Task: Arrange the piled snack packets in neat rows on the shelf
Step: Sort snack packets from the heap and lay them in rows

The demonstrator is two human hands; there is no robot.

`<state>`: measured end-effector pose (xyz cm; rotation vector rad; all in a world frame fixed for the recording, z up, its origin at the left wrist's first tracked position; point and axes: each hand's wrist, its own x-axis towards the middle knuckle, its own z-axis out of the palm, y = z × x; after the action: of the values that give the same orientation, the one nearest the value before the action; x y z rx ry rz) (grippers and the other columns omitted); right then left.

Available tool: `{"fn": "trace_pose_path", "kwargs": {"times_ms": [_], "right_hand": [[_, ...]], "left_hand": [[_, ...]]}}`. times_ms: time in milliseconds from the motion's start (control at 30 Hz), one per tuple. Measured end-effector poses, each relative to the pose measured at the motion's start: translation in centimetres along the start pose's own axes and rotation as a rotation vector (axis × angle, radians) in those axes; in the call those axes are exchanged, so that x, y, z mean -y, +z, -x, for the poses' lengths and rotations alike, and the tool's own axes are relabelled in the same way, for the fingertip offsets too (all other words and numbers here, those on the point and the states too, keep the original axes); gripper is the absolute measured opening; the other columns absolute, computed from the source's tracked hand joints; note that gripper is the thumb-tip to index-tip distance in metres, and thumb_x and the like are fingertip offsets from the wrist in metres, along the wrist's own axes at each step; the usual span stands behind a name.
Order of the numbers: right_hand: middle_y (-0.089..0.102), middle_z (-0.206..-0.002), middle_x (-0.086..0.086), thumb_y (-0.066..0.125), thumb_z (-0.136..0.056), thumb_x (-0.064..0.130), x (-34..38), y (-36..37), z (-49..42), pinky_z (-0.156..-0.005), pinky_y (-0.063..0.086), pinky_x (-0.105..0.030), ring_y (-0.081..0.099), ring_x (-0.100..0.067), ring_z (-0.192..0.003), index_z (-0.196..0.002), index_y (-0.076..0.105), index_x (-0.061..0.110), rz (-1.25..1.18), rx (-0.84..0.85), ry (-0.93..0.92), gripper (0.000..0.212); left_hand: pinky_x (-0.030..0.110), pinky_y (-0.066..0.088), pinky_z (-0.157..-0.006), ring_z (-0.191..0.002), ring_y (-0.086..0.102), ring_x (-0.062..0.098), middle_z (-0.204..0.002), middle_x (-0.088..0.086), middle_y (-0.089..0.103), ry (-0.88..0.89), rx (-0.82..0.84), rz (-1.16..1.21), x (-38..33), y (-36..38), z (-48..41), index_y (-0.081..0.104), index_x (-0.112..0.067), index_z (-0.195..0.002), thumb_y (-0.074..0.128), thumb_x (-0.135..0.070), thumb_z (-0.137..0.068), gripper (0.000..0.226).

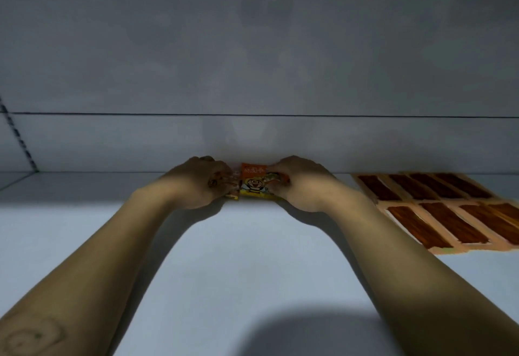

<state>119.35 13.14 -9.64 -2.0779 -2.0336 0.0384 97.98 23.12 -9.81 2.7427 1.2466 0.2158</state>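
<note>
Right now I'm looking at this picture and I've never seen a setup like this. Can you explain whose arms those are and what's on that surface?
There is no machine here. A person wears one camera on the head, so the single picture looks forward and down along their own bare forearms. The left hand and right hand reach to the back of a white shelf, close to its grey back wall. Between them they grip an orange and yellow snack packet with a cartoon face, one hand at each side. More wrapper edges show by the left hand, but I cannot tell how many packets. To the right, flat peach-coloured packets with dark brown strips lie in two rows on the shelf.
</note>
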Motion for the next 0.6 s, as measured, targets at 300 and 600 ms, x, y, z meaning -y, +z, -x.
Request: {"fn": "trace_pose_path", "kwargs": {"times_ms": [300,600], "right_hand": [[0.049,-0.146,-0.003,0.053,-0.096,0.047,0.8,2.0,0.0,-0.104,0.043,-0.038,0.048,-0.027,-0.128,-0.144,0.048,0.029,0.058,0.084,-0.069,0.051],[0.059,-0.125,-0.007,0.051,-0.095,0.025,-2.5,0.1,-0.6,-0.090,0.049,-0.038,0.058,-0.031,-0.107,-0.133,0.054,0.027,0.112,0.044,0.265,0.039]], "left_hand": [[0.036,0.040,-0.103,-0.124,0.046,0.027,-0.137,0.005,0.044,-0.040,0.037,-0.037,-0.5,0.7,0.1,0.041,-0.031,-0.147,0.045,-0.048,-0.101,0.049],[0.042,0.035,-0.108,-0.130,0.034,0.027,-0.145,0.003,0.038,0.038,-0.013,-0.112,-2.7,1.3,0.2,0.029,-0.046,-0.150,0.035,-0.059,-0.099,0.052]]}}
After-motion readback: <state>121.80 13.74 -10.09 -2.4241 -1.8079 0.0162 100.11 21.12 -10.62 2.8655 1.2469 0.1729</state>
